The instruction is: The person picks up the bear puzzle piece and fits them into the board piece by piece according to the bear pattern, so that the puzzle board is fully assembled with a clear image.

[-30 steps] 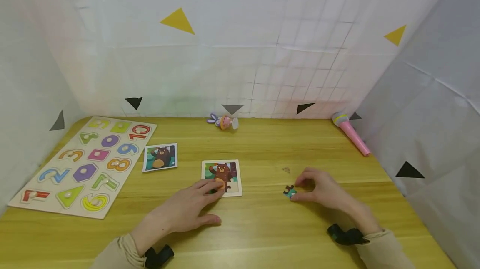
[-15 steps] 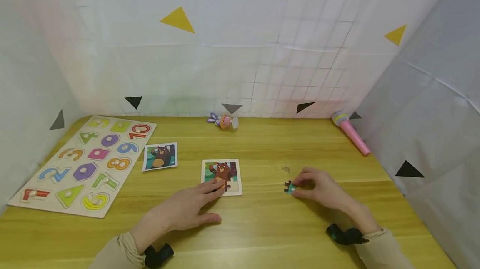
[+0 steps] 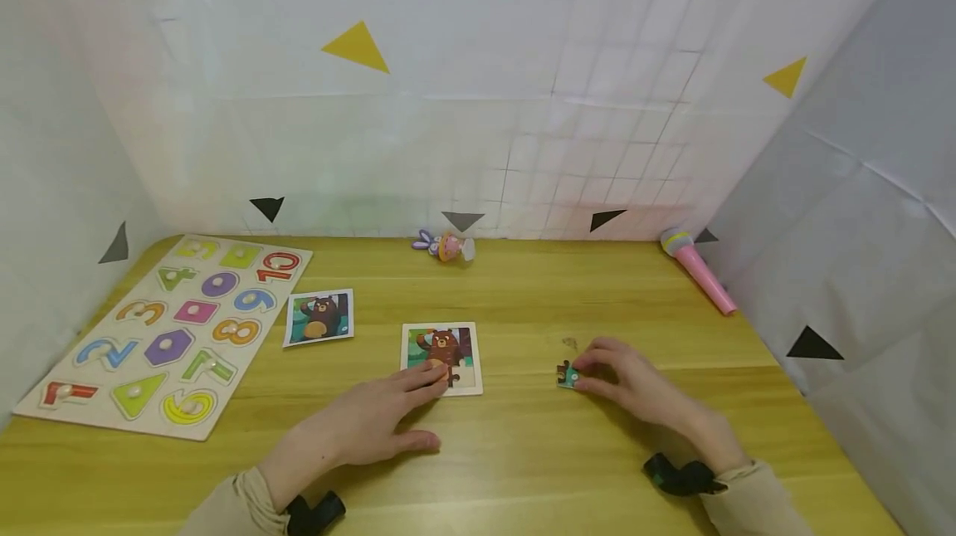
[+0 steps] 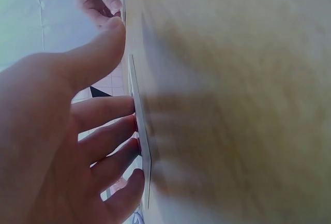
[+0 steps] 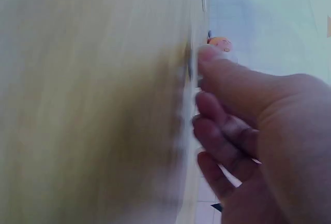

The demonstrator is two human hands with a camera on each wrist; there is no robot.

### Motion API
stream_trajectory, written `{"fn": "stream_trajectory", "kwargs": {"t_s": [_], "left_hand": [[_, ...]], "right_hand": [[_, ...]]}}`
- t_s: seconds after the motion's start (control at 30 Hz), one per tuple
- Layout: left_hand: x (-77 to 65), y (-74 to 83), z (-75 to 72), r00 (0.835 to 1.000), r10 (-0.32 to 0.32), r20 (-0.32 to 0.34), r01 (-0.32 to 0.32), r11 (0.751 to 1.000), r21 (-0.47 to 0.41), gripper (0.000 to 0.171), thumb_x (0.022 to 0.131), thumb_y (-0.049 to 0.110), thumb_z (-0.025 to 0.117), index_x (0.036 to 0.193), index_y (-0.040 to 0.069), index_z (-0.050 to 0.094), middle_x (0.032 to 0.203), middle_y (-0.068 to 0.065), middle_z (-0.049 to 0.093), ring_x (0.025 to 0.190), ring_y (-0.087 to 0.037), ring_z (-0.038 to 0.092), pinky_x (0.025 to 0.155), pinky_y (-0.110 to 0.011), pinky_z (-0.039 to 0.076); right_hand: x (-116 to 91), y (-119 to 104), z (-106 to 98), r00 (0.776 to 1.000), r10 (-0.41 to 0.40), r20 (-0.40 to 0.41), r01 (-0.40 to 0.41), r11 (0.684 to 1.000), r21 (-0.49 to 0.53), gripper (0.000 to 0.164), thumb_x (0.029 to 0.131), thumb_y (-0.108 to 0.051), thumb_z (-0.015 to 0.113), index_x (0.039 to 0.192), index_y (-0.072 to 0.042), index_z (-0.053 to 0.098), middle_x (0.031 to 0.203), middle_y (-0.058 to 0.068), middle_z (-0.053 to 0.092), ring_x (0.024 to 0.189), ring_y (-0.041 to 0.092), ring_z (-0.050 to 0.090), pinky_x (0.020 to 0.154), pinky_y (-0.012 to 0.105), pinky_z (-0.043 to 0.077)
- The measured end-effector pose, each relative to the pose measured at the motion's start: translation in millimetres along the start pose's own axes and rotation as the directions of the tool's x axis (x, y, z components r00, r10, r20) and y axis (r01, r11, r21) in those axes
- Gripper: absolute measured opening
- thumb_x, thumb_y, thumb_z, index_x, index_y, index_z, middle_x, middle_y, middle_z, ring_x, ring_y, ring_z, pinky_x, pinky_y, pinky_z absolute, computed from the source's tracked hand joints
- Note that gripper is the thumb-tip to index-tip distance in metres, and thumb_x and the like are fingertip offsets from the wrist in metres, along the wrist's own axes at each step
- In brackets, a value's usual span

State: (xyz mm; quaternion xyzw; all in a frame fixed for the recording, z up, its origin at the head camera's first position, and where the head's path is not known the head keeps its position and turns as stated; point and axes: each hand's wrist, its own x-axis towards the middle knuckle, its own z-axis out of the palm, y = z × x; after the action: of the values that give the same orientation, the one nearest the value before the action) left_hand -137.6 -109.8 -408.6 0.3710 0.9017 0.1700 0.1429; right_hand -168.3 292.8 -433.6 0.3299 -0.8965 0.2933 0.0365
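A square bear jigsaw puzzle (image 3: pixel 441 345) in a pale frame lies at the middle of the table, with a bare gap at its lower right corner. My left hand (image 3: pixel 373 420) rests its straight fingers on the lower left of that puzzle; the left wrist view has the fingertips (image 4: pixel 135 146) on the board's thin edge. To the right, my right hand (image 3: pixel 635 382) pinches a small brown and teal puzzle piece (image 3: pixel 565 375) between thumb and fingers, close over the table. In the right wrist view the piece is mostly hidden by the thumb (image 5: pixel 222 69).
A bear picture card (image 3: pixel 319 316) lies left of the puzzle. Farther left is a wooden number and shape board (image 3: pixel 166 312) with knobs. A rabbit-eared toy figure (image 3: pixel 448 246) lies at the back, and a pink toy microphone (image 3: pixel 698 270) at the back right. Fabric walls surround the table.
The right hand has turned the puzzle piece and shifted it slightly left, its brown knob now pointing up. My left hand has stayed on the puzzle.
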Motion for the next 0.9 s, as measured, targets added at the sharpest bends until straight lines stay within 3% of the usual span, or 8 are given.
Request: {"fn": "stream_trajectory", "kwargs": {"t_s": [0.23, 0.5, 0.9], "left_hand": [[-1.0, -0.2, 0.8, 1.0, 0.018, -0.016, -0.018, 1.0, -0.012, 0.074, 0.097, 0.059, 0.053, 0.155, 0.016, 0.04, 0.165, -0.002, 0.027, 0.15, -0.027, 0.029, 0.114, -0.053, 0.037], [-0.7, -1.9, 3.0, 1.0, -0.002, -0.009, 0.002, 1.0, -0.026, 0.074, 0.095, 0.059, 0.056, 0.155, 0.018, 0.041, 0.165, 0.001, 0.028, 0.15, -0.026, 0.03, 0.114, -0.052, 0.037], [0.7, -3.6, 2.3, 1.0, 0.015, -0.027, -0.015, 1.0, -0.014, 0.077, 0.094, 0.061, 0.057, 0.155, 0.019, 0.039, 0.164, 0.001, 0.029, 0.149, -0.027, 0.031, 0.114, -0.052, 0.038]], "right_hand": [[22.2, -13.4, 10.2, 0.993, -0.113, -0.025, 0.114, 0.993, 0.035, 0.017, 0.092, -0.012, 0.073, 0.108, -0.012, 0.071, 0.099, -0.002, 0.063, 0.09, 0.01, 0.061, 0.08, 0.027, 0.052], [50.3, -35.1, 26.9, 0.994, -0.1, 0.031, 0.097, 0.991, 0.091, 0.017, 0.092, -0.015, 0.072, 0.109, -0.01, 0.071, 0.101, 0.0, 0.064, 0.093, 0.014, 0.061, 0.083, 0.029, 0.053], [92.5, -70.6, 54.8, 0.98, -0.112, 0.161, 0.104, 0.993, 0.062, 0.019, 0.097, -0.025, 0.068, 0.111, -0.013, 0.071, 0.103, -0.003, 0.063, 0.094, 0.012, 0.057, 0.086, 0.03, 0.049]]}}
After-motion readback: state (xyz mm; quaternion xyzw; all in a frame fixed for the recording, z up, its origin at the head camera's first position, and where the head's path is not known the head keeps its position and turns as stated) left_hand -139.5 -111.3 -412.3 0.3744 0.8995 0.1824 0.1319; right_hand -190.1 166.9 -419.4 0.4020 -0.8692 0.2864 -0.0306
